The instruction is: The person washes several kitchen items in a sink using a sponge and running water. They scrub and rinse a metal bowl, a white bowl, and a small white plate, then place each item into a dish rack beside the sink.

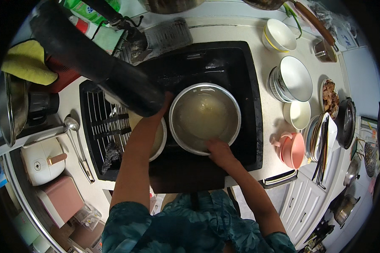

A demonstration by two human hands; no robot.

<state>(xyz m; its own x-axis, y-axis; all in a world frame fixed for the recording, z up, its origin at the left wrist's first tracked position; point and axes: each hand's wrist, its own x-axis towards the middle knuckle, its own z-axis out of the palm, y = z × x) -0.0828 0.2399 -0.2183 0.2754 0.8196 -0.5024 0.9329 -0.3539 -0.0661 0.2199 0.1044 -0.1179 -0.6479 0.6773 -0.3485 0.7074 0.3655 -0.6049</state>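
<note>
A round steel pot (205, 118) with cloudy, pale liquid stands in the black sink (253, 104). My right hand (220, 151) is at the pot's near rim, its fingers over the rim and partly hidden. My left forearm reaches past a second round metal-rimmed vessel (160, 142) to the left of the pot. The black faucet (129, 88) covers most of my left hand (168, 97); only a small part shows near the pot's left rim, and what it touches cannot be told. The second vessel holds pale contents and lies partly beneath my left arm.
A metal drying rack (109, 126) spans the sink's left part. On the right counter stand white bowls (294, 79), pink cups (293, 150), stacked plates with chopsticks (316, 139) and a dish of food (330, 98). Ladles (79, 142) and a white cooker (44, 161) are at left.
</note>
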